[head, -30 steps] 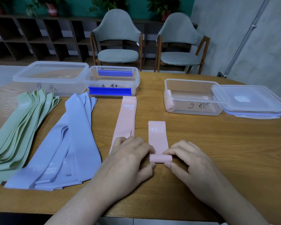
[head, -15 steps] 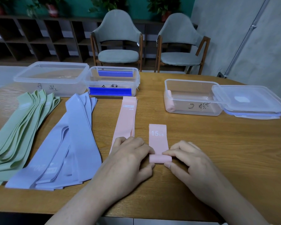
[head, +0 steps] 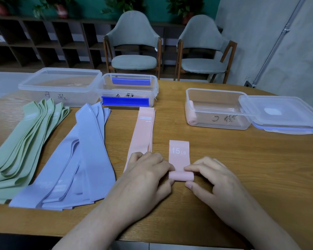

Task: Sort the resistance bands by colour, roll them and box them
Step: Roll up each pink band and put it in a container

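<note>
Both hands pinch the ends of a half-rolled pink band (head: 179, 159) on the bench (head: 242, 168). Left hand (head: 146, 175) and right hand (head: 213, 179) have fingers curled round the roll.

Both hands on pink band (head: 179, 156), half-rolled on tabletop (head: 242, 168): left hand (head: 148, 170) and right hand (head: 211, 175) pinch the roll's ends, "15 LB" tail flat beyond. Flat pink bands (head: 143, 130) just left, purple pile (head: 76, 159), green pile (head: 23, 139) further left. One pink roll (head: 191, 114) in open box (head: 217, 109).
</note>
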The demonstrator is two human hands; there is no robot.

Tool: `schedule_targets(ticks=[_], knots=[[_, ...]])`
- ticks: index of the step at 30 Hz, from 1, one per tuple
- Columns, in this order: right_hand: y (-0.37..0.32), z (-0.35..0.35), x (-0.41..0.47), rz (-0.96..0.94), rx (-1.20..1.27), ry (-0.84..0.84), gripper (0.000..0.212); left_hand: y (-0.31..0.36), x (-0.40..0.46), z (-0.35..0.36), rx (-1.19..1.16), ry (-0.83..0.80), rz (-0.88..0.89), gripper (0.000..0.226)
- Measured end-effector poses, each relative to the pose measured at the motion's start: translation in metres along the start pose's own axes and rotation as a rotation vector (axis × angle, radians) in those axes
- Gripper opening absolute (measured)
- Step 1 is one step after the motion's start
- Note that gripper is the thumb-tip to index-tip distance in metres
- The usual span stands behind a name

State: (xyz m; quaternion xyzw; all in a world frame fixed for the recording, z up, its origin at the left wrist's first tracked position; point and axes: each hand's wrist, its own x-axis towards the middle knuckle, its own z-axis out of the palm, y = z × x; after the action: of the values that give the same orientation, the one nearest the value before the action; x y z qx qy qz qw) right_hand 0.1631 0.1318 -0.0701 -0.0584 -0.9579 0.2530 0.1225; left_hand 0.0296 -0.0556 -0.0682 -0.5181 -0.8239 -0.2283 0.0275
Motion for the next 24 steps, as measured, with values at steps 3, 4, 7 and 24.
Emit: schedule_targets(ticks=[3,4,7,24], knots=[[0.0008,-0.0003,-0.0002,-0.006,0.0,0.007,0.021,0.0003,-0.0003,0.0,0.005,0.0,0.006,0.03],[0.0003,-0.0003,0.0,-0.008,-0.003,0.006,0.02,0.0003,-0.0004,0.0,0.004,0.003,0.005,0.03],[-0.0011,-0.0007,0.0003,-0.011,-0.006,0.005,0.029,-0.0002,-0.0006,0.0009,-0.007,0.02,0.001,0.028],[-0.0044,-0.0028,-0.0003,0.026,0.011,-0.012,0.023,-0.0006,-0.0004,0.0009,0.007,0.015,-0.002,0.028]])
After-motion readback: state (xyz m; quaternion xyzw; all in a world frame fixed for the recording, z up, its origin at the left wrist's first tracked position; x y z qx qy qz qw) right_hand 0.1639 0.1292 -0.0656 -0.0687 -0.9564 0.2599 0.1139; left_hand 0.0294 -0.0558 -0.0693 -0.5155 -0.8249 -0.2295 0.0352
